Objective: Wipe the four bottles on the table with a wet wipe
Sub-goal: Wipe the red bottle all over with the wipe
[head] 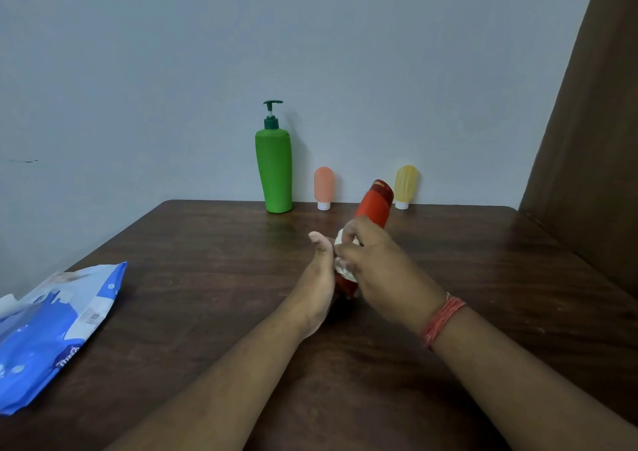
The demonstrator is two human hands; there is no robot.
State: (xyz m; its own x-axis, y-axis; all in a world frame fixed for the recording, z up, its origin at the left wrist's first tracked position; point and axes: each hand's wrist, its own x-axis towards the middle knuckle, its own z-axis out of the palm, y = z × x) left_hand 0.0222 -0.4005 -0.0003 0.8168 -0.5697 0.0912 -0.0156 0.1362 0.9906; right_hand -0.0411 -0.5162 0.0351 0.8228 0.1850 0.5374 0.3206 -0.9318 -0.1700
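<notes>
Two bare forearms, no sleeves in sight, reach out over a table. The right wrist carries a thick band of orange-red thread (443, 320) wound many times round; the left wrist and both hands show no rings or watch.

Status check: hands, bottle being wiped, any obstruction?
Left hand grips red bottle, tilted off the table. Right hand presses white wet wipe round its lower body. Green pump bottle, pink and yellow tubes upright behind; nothing in the way.

Bare table (214, 278) between pack (51, 333) and hands.
</notes>
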